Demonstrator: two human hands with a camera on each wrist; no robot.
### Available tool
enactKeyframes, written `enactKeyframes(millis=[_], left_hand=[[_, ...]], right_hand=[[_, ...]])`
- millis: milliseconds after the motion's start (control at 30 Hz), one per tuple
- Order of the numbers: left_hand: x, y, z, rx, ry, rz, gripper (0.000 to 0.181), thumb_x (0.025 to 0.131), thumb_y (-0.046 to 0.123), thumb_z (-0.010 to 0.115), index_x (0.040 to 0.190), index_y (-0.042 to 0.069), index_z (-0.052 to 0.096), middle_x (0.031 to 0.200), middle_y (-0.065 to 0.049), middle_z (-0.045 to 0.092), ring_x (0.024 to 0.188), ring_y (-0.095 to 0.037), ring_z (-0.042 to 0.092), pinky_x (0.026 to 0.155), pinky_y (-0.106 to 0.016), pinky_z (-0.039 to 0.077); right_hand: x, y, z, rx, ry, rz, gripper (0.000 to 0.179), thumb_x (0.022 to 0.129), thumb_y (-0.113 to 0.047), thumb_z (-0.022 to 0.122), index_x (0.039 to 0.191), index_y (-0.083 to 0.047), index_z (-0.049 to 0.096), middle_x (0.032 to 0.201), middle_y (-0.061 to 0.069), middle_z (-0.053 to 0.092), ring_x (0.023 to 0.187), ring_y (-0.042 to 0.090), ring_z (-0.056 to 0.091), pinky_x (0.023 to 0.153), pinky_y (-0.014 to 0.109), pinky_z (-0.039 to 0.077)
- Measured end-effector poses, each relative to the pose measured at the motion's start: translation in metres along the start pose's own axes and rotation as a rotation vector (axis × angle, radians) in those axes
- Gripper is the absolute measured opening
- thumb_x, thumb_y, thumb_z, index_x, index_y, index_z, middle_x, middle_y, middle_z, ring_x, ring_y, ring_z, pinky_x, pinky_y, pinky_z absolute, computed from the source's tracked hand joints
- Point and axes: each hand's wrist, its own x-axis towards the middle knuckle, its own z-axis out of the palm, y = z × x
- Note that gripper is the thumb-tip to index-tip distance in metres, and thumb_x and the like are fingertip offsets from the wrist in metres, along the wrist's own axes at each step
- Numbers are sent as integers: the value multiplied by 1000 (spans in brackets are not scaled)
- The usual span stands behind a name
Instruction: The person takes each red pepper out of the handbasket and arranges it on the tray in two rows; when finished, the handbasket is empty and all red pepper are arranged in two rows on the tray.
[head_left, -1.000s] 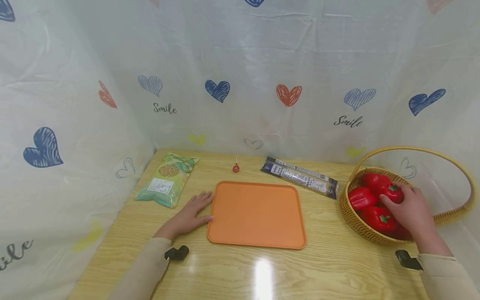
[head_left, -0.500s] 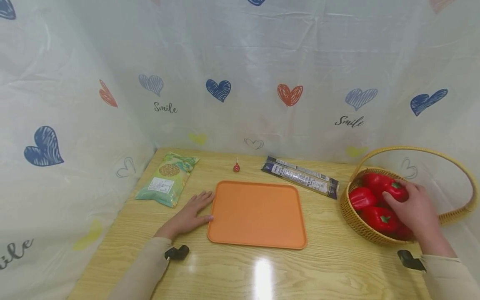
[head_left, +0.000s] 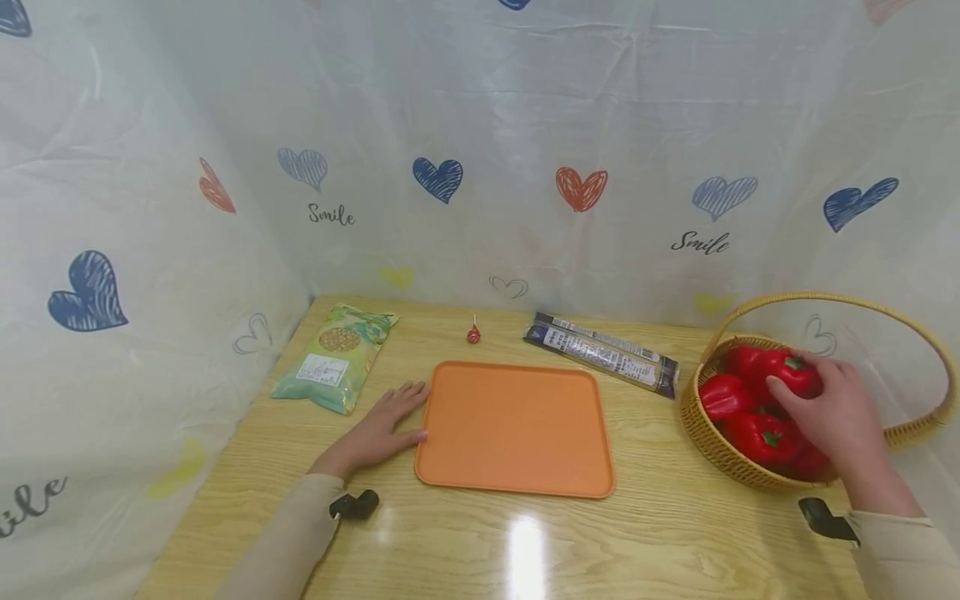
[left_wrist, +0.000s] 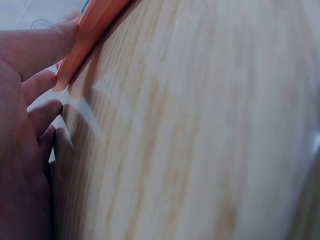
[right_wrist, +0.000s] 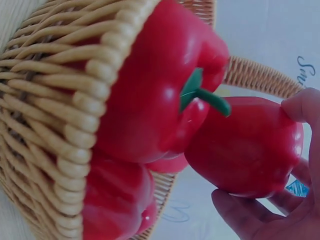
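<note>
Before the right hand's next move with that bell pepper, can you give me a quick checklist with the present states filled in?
1. Right hand grips the red bell pepper: ok, thumb and fingers on opposite sides.
2. Held pepper free of the neighbouring pepper: cannot tell; they overlap in the right wrist view.
3. Held pepper away from the wicker basket: not ok; it is at the basket.
4. Basket and orange tray apart: ok.
5. Left hand at the tray: ok, thumb touching its left edge.
6. Lollipop off the tray: ok, it lies behind it.

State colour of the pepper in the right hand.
The pepper in the right hand is glossy red; the right wrist view shows it best.
</note>
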Motion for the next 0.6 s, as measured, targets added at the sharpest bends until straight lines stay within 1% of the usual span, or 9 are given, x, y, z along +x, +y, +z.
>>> enactKeyframes(millis=[133,233,333,500,600], left_hand=[[0,-1,0,2,2,-2,76,98,38,67,159,6,34,164,-17,29,154,-39,16,125,-57,6],[1,-1,0,3,2,-2,76,98,38,67,159,6,34,164,-18,29,154,-39,16,125,-57,6],[1,-1,1,-1,3,2,76,98,37,68,159,5,34,164,-18,29,154,-40,16,125,-57,6],[1,-1,1,1,5,7,76,98,37,68,159,5,34,164,-18,29,154,-40,16,125,-57,7],[1,-2,1,9,8,11,76,98,37,68,158,6,35,164,-18,29,154,-40,16,125,-57,7]], right_hand=[[-1,-6,0,-4,15,-34,73,98,-40,65,149,7,41,134,41,38,118,59,34,86,76,40],[-2,-9,1,-8,30,-71,70,98,-39,67,146,7,45,132,41,41,118,59,35,86,74,39],[-4,-12,2,-3,25,-97,68,97,-39,68,144,6,48,131,40,43,117,59,37,82,73,41],[-8,-19,3,7,-14,-99,70,97,-42,68,146,3,46,133,39,42,114,58,39,75,72,46],[-10,-24,3,0,-15,-113,68,97,-42,68,145,0,47,134,38,43,113,57,41,74,71,46]])
